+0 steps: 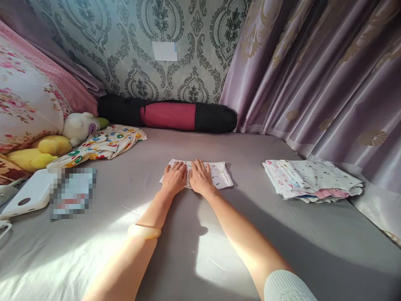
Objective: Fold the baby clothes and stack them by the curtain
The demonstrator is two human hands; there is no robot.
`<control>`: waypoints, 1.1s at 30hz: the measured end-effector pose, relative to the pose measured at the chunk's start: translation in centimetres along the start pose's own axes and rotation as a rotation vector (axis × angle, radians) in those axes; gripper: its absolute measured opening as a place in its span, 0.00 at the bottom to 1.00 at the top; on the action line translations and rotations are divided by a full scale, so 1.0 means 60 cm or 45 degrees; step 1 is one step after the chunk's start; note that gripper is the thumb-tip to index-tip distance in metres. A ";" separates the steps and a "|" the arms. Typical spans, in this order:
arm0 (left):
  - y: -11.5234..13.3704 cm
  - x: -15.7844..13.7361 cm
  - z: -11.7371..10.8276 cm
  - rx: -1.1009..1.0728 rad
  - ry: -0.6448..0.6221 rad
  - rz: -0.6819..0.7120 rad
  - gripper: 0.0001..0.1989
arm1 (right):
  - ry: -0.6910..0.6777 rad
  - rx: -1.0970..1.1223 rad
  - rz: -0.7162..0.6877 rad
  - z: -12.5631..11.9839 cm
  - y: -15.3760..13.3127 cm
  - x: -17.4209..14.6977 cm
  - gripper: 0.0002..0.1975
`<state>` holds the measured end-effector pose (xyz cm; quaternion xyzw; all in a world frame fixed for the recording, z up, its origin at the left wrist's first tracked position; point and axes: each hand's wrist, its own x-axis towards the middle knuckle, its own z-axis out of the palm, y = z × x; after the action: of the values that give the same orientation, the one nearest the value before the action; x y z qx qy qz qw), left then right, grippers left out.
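A small white printed garment (222, 174), folded into a flat rectangle, lies on the grey bed sheet (200, 144). My left hand (174, 177) rests flat on its left part, fingers stretched out and pointing away from me. Beside it my right hand (200, 177) presses flat on the middle, fingers spread a little. The two hands lie close together, palms down, and cover much of the cloth. What kind of garment it is, I cannot tell.
To the right is a stack of folded printed clothes (313, 179). At left lie a colourful patterned garment (106, 144), plush toys (52, 146), a white device (33, 194) and a blurred packet (73, 194). A black and red bolster (169, 116) lines the wall; curtains (313, 75) hang right.
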<state>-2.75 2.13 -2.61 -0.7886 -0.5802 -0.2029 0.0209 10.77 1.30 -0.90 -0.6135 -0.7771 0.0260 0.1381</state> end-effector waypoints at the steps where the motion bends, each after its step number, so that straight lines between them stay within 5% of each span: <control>1: 0.000 0.000 -0.001 0.001 -0.005 -0.003 0.18 | 0.000 0.005 0.001 0.000 0.000 0.000 0.26; 13: 0.019 0.006 -0.019 -0.071 0.063 0.061 0.21 | 0.033 0.052 0.194 -0.017 0.013 -0.006 0.27; 21: 0.024 0.009 -0.007 -0.053 -0.219 0.157 0.26 | -0.013 0.037 0.233 -0.009 0.023 -0.007 0.27; 33: 0.023 0.008 -0.011 -0.047 -0.185 0.168 0.24 | -0.017 0.045 0.233 -0.009 0.025 -0.006 0.26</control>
<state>-1.54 1.93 -1.55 -0.8380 -0.5231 -0.1540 -0.0227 12.39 1.26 -0.74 -0.6791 -0.7182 0.0561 0.1408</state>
